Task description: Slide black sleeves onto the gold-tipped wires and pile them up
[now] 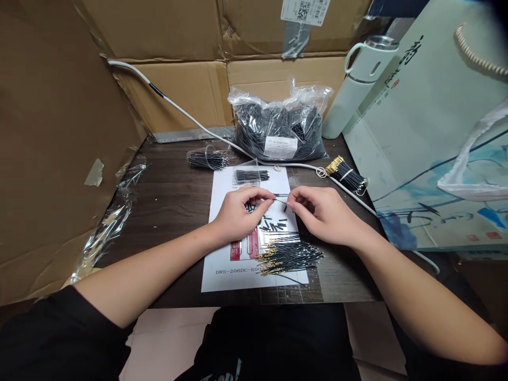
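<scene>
My left hand (245,210) pinches one end of a thin dark wire (281,201) between thumb and forefinger. The fingers of my right hand (323,212) are closed at its other end, a short gap away; the fingertips hide the wire's ends. Just below, short black tube pieces (275,226) lie scattered on a printed sheet (220,275), some partly behind my left hand. Nearer to me is a loose pile of black wires (293,256) with gold-coloured terminals, mostly pointing left.
Behind my hands lie bundles of black wires (252,175) (208,160). A banded bundle with gold ends (345,174) lies right. Further back are a clear bag of black parts (280,124), a white cable (190,117), a pale bottle (357,84), a paper bag (444,143) and cardboard walls (166,32).
</scene>
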Demonstrator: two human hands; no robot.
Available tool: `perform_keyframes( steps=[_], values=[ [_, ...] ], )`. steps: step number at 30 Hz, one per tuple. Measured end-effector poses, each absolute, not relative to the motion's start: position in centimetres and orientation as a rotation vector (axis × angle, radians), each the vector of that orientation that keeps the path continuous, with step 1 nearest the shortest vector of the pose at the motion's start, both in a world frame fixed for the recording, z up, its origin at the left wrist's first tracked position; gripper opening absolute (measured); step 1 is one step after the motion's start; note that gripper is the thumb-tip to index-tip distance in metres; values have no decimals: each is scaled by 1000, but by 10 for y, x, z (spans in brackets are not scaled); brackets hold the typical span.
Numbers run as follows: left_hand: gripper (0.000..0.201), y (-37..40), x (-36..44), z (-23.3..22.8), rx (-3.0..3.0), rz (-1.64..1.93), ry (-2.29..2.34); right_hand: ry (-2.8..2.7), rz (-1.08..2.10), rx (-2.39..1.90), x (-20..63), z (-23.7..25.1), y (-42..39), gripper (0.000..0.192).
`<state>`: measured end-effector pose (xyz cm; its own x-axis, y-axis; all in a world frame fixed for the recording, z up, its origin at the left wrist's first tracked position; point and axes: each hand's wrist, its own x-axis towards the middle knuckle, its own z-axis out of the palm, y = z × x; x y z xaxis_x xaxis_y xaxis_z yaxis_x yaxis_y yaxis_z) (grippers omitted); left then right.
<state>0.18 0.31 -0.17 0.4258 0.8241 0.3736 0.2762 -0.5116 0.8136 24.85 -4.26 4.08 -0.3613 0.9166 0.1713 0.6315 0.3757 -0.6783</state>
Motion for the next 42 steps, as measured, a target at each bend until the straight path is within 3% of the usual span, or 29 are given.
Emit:
perform_keyframes(
  steps=[22,42],
  values=[
    [8,3,2,-3,2170,1126,771,-2030,751,-1330,245,38,-42,20],
    [8,2,1,-2,2198,1093,738,-2044,754,-1209,239,29,-42,6]
  ],
)
